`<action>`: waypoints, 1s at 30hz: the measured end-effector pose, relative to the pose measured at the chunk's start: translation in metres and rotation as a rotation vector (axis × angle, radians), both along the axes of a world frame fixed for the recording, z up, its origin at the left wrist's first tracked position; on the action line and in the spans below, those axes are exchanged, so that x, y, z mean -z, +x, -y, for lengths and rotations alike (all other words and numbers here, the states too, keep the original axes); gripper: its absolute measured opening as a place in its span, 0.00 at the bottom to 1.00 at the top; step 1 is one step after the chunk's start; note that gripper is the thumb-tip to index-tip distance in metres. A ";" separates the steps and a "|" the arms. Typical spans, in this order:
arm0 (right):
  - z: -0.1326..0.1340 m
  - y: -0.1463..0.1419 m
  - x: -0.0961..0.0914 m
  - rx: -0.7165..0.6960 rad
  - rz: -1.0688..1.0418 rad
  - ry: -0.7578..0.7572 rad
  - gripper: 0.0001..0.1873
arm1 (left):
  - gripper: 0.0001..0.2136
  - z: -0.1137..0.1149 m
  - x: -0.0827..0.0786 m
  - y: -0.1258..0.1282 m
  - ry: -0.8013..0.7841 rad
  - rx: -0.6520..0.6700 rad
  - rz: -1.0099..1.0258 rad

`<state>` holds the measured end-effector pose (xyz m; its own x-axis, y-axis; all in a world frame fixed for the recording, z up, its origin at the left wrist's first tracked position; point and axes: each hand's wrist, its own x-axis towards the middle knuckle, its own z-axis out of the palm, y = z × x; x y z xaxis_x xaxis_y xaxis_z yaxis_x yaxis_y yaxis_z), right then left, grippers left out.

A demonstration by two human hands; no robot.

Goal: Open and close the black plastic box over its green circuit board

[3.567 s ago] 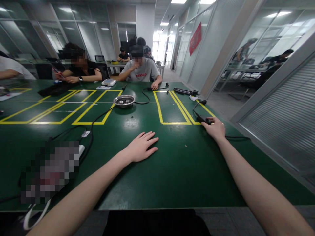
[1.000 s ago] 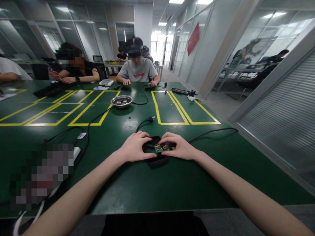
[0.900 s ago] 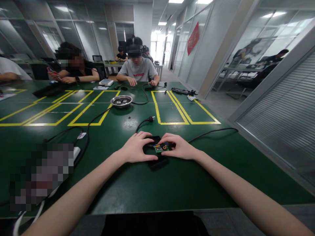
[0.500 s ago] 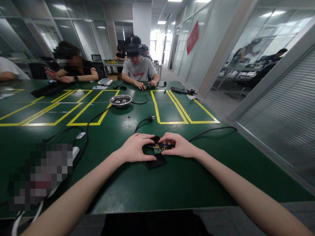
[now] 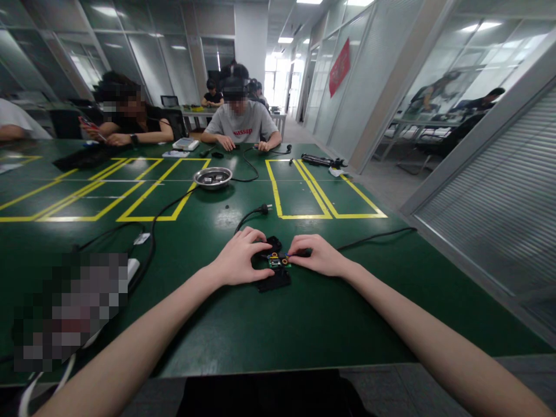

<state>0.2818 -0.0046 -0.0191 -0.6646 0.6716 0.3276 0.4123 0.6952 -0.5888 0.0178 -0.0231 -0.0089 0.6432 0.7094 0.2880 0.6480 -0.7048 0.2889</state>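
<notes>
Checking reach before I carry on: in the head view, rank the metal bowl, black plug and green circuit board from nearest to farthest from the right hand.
1. Green circuit board: at the right hand, just left of its fingertips.
2. Black plug: ahead and to the left, on the table.
3. Metal bowl: farthest, beyond the plug and farther left.
</notes>
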 end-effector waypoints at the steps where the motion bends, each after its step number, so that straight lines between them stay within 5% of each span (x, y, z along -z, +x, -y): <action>1: 0.001 -0.003 0.001 0.005 -0.002 0.013 0.10 | 0.23 0.000 0.000 0.001 -0.019 0.008 0.010; 12: 0.007 -0.024 0.015 0.105 -0.022 0.161 0.06 | 0.14 0.000 0.003 0.003 -0.104 0.076 0.080; 26: 0.004 -0.030 0.018 0.218 0.068 0.243 0.04 | 0.27 -0.016 0.015 -0.006 -0.026 0.081 0.128; 30: 0.003 -0.032 0.019 0.232 0.075 0.227 0.04 | 0.23 -0.015 0.015 -0.005 -0.015 0.037 0.124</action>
